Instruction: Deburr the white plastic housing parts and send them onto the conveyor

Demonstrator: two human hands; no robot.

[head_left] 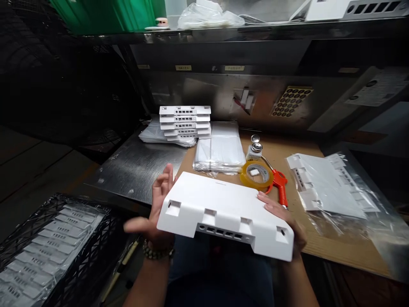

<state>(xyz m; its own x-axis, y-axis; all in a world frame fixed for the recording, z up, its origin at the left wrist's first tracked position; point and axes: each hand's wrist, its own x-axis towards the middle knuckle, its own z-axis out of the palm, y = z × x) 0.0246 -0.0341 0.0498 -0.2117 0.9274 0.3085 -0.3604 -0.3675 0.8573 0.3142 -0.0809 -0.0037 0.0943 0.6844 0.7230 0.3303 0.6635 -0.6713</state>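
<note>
A white plastic router housing (217, 200) with a row of port cutouts along its near side is held tilted above the table's front edge. My right hand (284, 217) grips its right end, fingers on the top face and the rest of the hand partly hidden. At the left end is my left hand (156, 213), open, its thumb spread outward and its fingers raised beside the housing's edge. Whether the left palm presses on the housing I cannot tell. Behind the housing lie a stack of clear plastic bags (220, 147) and a roll of yellow tape (255, 175).
More housings (185, 121) are stacked on other bags at the back. A red air gun (280, 187) and a pump bottle (254, 149) stand near the tape. Bagged housings (332, 183) lie at right. A black crate (96, 238) at lower left holds several bagged housings.
</note>
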